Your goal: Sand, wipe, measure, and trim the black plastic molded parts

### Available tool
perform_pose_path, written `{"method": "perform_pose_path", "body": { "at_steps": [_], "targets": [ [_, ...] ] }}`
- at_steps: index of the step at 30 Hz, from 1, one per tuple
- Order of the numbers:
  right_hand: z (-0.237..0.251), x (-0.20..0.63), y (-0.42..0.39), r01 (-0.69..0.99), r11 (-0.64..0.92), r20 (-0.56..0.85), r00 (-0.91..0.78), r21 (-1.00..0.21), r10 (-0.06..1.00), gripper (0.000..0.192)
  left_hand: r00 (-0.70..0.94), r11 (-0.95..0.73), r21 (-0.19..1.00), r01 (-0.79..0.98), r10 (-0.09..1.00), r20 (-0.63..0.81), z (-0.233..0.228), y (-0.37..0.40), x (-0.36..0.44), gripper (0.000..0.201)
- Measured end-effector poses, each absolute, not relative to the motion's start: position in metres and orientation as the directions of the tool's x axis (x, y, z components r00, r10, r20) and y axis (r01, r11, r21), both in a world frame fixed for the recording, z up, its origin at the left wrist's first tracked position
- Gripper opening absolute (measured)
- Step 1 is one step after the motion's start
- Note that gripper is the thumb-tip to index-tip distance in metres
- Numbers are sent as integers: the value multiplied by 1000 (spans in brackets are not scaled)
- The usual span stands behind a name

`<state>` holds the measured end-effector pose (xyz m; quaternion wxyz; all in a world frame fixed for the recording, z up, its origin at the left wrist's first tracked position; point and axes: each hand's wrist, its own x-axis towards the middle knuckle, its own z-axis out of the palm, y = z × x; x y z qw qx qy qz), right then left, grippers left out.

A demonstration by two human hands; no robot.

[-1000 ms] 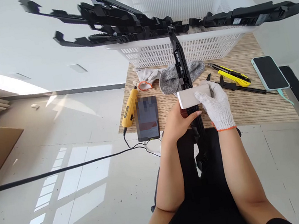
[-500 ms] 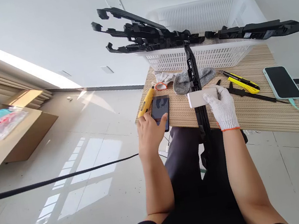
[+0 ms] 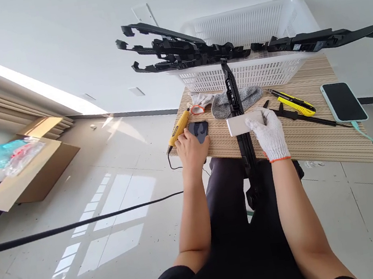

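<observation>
My bare left hand point(image 3: 191, 150) lies over the lower part of a dark smartphone point(image 3: 199, 130), fingers at its left side and thumb at its right. Whether the phone is lifted off the table, I cannot tell. In a white knitted glove with an orange cuff, my right hand point(image 3: 271, 134) grips a flat beige block point(image 3: 241, 124) with a white end. Beneath that block runs a long black plastic trim part point(image 3: 247, 148), from the basket's front across the table edge to my lap. A yellow corded pen-shaped tool point(image 3: 179, 128) lies left of the phone.
A white plastic basket point(image 3: 253, 72) stands at the back, several black plastic parts point(image 3: 189, 49) across it. On the wood-grain table point(image 3: 336, 148) lie gloves point(image 3: 252, 96), a yellow utility knife point(image 3: 296, 105), a black caliper point(image 3: 296, 115) and a charging phone point(image 3: 344, 102). An open carton point(image 3: 46, 169) stands left.
My left hand has moved forward and closed around the phone's sides, covering more of it. My right hand still holds the beige block over the black part. The view has shifted slightly.
</observation>
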<state>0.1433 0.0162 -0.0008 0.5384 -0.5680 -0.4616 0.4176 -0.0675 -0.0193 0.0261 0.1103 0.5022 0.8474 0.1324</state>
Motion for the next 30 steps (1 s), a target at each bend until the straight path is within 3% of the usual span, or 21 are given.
{"method": "perform_pose_path", "body": {
  "at_steps": [3,6,8,10,13,18,24,30],
  "targets": [
    [1,144,16,75,2,19,218,-997,976,50,-485,445,432,785,874,-18,23,-35,-70,91],
    [2,144,16,90,-8,13,225,-996,974,53,-511,369,579,727,854,96,26,-47,-51,78],
    [3,145,15,125,2,32,235,-992,971,55,-400,187,692,697,903,159,31,-48,-26,69],
    [4,145,15,170,4,48,259,-985,965,57,-209,0,808,589,966,152,35,-42,0,73],
    [8,144,13,208,-13,54,314,-978,948,55,-100,14,942,336,995,20,35,-28,24,74],
    [7,142,11,100,-17,19,352,-995,936,55,-80,-15,996,84,997,22,16,-17,25,68],
    [1,146,12,7,29,28,519,-1000,855,43,199,3,1000,-24,980,2,2,-23,13,47],
    [15,154,5,3,-178,-167,332,-984,928,40,180,39,999,-1,983,-39,1,-24,7,49]
  ]
}}
